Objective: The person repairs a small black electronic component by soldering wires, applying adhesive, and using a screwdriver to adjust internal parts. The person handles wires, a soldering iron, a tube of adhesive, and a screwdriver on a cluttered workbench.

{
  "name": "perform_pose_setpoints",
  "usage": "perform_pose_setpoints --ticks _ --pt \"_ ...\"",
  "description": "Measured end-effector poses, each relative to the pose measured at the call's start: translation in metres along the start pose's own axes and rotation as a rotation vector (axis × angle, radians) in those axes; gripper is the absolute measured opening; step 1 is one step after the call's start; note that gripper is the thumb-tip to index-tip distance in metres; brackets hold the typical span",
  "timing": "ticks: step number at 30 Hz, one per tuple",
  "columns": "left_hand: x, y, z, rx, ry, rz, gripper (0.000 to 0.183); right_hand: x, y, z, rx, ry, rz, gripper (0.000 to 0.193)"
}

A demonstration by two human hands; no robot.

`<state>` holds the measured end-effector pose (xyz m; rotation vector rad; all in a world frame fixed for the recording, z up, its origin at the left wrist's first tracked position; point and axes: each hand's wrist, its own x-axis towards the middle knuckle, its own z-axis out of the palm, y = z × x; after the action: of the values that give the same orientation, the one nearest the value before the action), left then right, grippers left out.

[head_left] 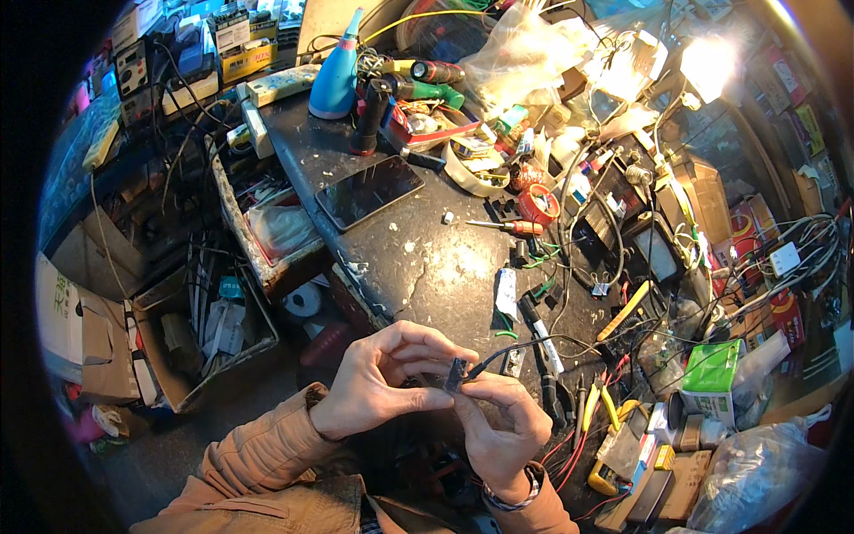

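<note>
Over the near edge of the workbench, my left hand [389, 378] pinches a small dark rectangular part [455, 375] between thumb and fingertips. My right hand [500, 425] is closed against the same part from the other side, its thumb just below it. A thin black cable [491, 359] runs from the part over my right fingers toward the tools on the right. Whether the cable is fixed to the part or only touches it, I cannot tell. Just beyond my hands lie a black pen-like tool with a white label [547, 345] and a white strip [506, 294].
A smartphone [370, 191], a red-handled screwdriver [505, 227] and a blue squeeze bottle [336, 80] rest on the bench [427, 267]. Yellow-handled pliers [598, 405], a yellow multimeter [614, 458] and loose wires crowd the right. A bright lamp [709, 67] shines at the back right. An open drawer [276, 227] juts out left.
</note>
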<state>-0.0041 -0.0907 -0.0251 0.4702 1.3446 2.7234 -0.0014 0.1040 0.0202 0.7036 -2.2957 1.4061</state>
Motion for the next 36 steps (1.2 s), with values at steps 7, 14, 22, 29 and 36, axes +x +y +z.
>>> perform_pose_setpoints --ticks 7,14,22,29,36 --pt "-0.001 0.002 0.008 -0.126 0.081 -0.092 0.054 -0.001 0.001 0.001 -0.062 0.009 -0.040 0.022" --pt "-0.001 -0.007 0.000 -0.074 0.055 0.008 0.049 0.003 -0.003 0.000 -0.067 -0.011 -0.035 0.022" --pt "-0.001 -0.010 -0.001 -0.052 0.051 0.057 0.047 0.004 -0.003 -0.002 -0.089 -0.021 -0.054 0.021" --pt "0.002 -0.012 -0.004 0.021 0.172 0.042 0.049 0.011 0.000 -0.048 -0.212 -0.008 0.249 0.010" --pt "0.025 -0.033 -0.009 0.107 0.296 0.123 0.044 0.047 0.022 -0.101 -0.371 0.043 0.421 0.008"
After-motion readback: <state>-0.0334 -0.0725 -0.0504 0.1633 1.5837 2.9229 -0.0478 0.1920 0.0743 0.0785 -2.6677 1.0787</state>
